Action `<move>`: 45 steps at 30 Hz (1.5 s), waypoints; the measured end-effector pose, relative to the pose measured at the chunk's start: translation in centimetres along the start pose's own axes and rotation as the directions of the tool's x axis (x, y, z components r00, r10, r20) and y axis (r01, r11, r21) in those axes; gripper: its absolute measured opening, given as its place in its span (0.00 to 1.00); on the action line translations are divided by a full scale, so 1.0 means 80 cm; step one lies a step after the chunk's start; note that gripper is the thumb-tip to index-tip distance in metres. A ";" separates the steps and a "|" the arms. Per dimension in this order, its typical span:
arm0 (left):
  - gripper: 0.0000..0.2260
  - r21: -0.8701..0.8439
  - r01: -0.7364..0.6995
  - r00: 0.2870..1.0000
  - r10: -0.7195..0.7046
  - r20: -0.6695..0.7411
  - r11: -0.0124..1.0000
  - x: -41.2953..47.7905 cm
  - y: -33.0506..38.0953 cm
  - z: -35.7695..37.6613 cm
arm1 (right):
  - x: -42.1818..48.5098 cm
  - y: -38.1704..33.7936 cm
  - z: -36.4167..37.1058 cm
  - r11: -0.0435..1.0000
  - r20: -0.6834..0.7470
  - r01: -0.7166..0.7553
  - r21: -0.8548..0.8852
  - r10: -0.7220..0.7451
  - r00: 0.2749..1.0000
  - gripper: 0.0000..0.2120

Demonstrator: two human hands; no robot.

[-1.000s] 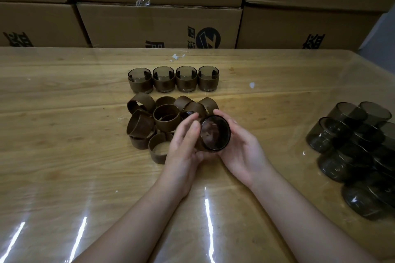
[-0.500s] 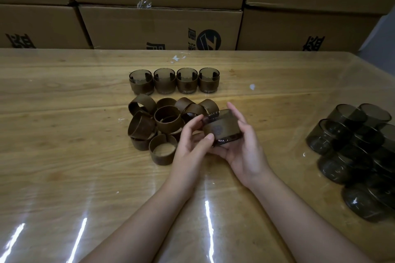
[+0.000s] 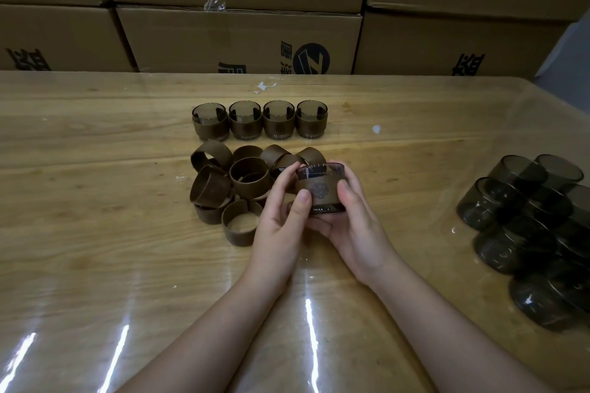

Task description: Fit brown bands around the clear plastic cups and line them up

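Both hands hold one banded cup (image 3: pixel 321 190) upright above the table's middle, its brown band showing a round emblem. My left hand (image 3: pixel 281 220) grips its left side with thumb in front. My right hand (image 3: pixel 354 226) cups its right side and underside. Behind them lies a heap of loose brown bands (image 3: pixel 230 188). Farther back stands a straight row of several banded cups (image 3: pixel 260 120). A cluster of bare smoky clear cups (image 3: pixel 536 226) sits at the right.
The wooden table (image 3: pixel 95 249) carries a glossy clear cover. Stacked cardboard boxes (image 3: pixel 239 38) wall off the far edge. A white scrap (image 3: pixel 376 128) lies right of the row. Bare tabletop stretches on the left and in front.
The cup was turned from lying with its mouth toward me to upright, emblem facing me. Both hands shifted slightly and keep holding it.
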State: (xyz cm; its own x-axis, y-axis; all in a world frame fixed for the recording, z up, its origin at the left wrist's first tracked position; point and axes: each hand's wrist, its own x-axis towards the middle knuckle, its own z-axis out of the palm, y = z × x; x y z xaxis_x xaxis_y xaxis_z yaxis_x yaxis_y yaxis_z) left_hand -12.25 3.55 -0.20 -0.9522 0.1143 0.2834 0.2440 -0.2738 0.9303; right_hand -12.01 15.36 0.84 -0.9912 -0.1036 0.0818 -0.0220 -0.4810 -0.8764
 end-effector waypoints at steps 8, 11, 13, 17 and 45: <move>0.14 0.060 -0.036 0.999 0.035 0.012 0.998 -0.001 0.005 0.000 | 0.000 0.003 -0.001 1.000 -0.019 0.014 -0.003 -0.015 1.000 0.23; 0.14 0.067 -0.040 0.999 0.041 -0.008 0.997 -0.002 0.006 0.001 | 0.000 0.004 -0.002 1.000 -0.024 0.013 -0.018 -0.013 1.000 0.22; 0.14 0.076 -0.033 0.999 0.033 -0.008 0.997 -0.002 0.007 0.001 | 0.000 0.005 -0.001 1.000 -0.033 0.014 -0.024 -0.015 0.999 0.23; 0.13 0.101 -0.027 1.000 0.028 0.000 0.995 -0.002 0.007 -0.001 | 0.000 0.005 0.000 0.999 -0.035 0.015 -0.030 -0.016 0.999 0.25; 0.20 0.040 -0.008 0.996 0.012 -0.093 0.999 -0.007 0.007 0.005 | 0.000 0.008 -0.007 0.934 -0.036 0.143 -0.327 -0.164 0.986 0.27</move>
State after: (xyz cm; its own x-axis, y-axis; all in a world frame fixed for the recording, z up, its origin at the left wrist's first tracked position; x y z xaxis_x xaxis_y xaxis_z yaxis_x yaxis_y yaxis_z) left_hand -11.53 3.73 0.29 -0.9622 0.0216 0.2715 0.2589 -0.2368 0.9364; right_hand -12.11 15.53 0.03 -0.9783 0.0084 0.2069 -0.2050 -0.1797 -0.9621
